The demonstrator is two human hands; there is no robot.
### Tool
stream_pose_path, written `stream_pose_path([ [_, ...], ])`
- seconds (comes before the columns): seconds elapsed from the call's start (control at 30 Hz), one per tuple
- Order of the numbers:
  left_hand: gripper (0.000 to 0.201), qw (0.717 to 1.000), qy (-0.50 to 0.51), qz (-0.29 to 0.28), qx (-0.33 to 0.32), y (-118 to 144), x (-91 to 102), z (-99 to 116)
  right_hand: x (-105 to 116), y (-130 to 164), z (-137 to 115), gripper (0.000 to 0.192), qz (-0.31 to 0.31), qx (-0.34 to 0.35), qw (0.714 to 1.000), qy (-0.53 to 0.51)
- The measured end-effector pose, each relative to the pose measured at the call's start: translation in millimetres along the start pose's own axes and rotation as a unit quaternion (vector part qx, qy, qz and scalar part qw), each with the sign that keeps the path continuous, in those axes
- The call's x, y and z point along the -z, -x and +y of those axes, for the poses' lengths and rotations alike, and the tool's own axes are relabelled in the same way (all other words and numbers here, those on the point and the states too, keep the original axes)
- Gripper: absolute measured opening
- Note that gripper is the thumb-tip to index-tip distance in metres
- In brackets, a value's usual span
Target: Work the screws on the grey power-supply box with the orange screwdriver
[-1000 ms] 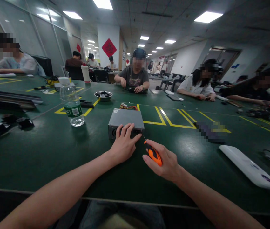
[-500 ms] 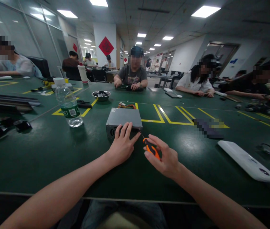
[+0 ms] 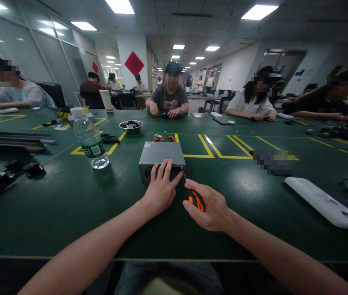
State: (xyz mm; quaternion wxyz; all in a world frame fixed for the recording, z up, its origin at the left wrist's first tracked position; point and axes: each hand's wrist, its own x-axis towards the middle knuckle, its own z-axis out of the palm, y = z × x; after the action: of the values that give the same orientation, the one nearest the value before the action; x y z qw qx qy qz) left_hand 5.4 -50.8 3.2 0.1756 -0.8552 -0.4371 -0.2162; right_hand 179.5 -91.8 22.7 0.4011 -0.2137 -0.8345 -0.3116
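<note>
A grey metal computer power supply (image 3: 161,152) lies on the green table, its fan side facing me and its bundle of coloured cables (image 3: 164,138) at the far side. My left hand (image 3: 161,189) rests on its near edge with the fingers spread, the thumb stretched toward the near right corner. In my right hand (image 3: 213,207) is an orange and black screwdriver (image 3: 196,200), gripped by the handle. Its thin shaft points up to that corner, close to my left thumb. Whether the tip sits in a screw is too small to tell.
A water bottle (image 3: 92,143) and a metal bowl of small dark parts (image 3: 130,127) stand left of the power supply. Dark metal strips (image 3: 11,141) lie farther left. A white oblong device (image 3: 324,203) is at the right. Across the table sits a person (image 3: 168,96).
My right hand has closed further round the screwdriver handle and turned slightly. My left hand stays on the power supply. The whole view has shifted a little.
</note>
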Motion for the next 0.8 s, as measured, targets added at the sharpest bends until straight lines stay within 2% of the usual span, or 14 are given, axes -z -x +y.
stream_pose_path([
  [0.1, 0.051, 1.000, -0.008, 0.004, 0.004, 0, -1.4, 0, -5, 3, 0, 0.018, 0.011, 0.007, 1.000, 0.011],
  [0.2, 0.051, 1.000, -0.008, 0.003, 0.005, 0, -1.2, 2, -7, 7, 4, 0.015, -0.014, 0.051, 0.998, 0.020],
  [0.3, 0.050, 1.000, -0.005, 0.000, 0.006, -1, -0.8, 2, -5, 8, 6, 0.012, -0.030, 0.051, 0.998, 0.004],
  [0.43, 0.050, 1.000, -0.002, -0.003, 0.003, -1, -1.3, 1, -3, 9, 6, 0.024, -0.031, 0.064, 0.997, -0.020],
  [0.53, 0.049, 1.000, -0.001, -0.001, 0.000, -1, -1.8, 1, -5, 10, 6, 0.029, -0.027, 0.068, 0.997, 0.001],
  [0.67, 0.049, 1.000, 0.003, 0.005, 0.004, -1, -1.4, 2, -6, 11, 8, 0.020, 0.001, 0.052, 0.999, 0.016],
  [0.8, 0.049, 1.000, 0.012, 0.011, 0.004, -1, -0.8, 2, -4, 11, 11, 0.012, -0.008, 0.029, 1.000, 0.000],
])
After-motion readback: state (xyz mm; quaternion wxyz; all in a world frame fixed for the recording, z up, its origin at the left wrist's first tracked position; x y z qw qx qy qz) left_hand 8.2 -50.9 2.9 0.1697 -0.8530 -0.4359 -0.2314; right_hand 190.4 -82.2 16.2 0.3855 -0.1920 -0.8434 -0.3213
